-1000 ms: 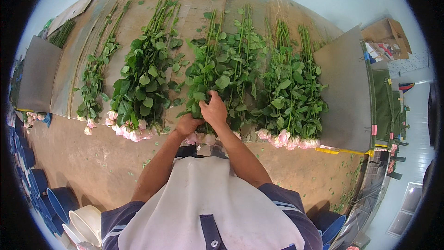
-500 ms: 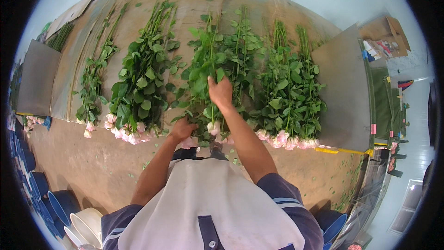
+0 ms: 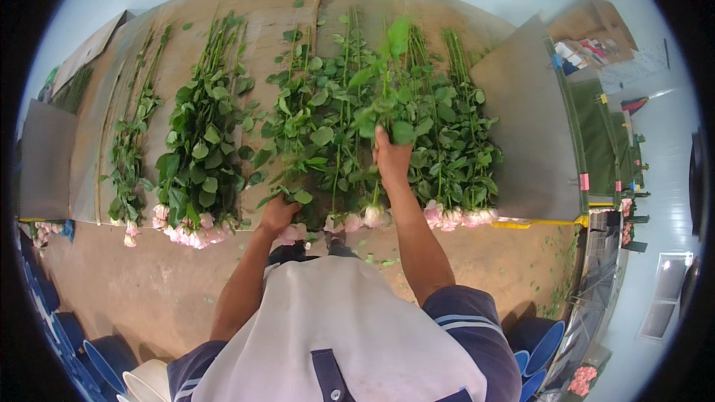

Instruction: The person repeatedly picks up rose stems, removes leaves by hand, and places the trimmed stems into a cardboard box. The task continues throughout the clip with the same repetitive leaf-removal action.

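Visibly closed, the right hand (image 3: 393, 160) holds a rose (image 3: 375, 216).

Blue bucket (image 3: 110, 359) beside cream bucket (image 3: 147, 382) at lower left, cardboard box (image 3: 612, 22), green panels (image 3: 596, 134) at right

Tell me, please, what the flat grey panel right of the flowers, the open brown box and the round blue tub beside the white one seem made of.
Grey panel: perhaps satin sheet metal, from its dull sheen. Brown box: likely matte cardboard, given folded flaps. Blue tub: probably smooth plastic, from its even colour.
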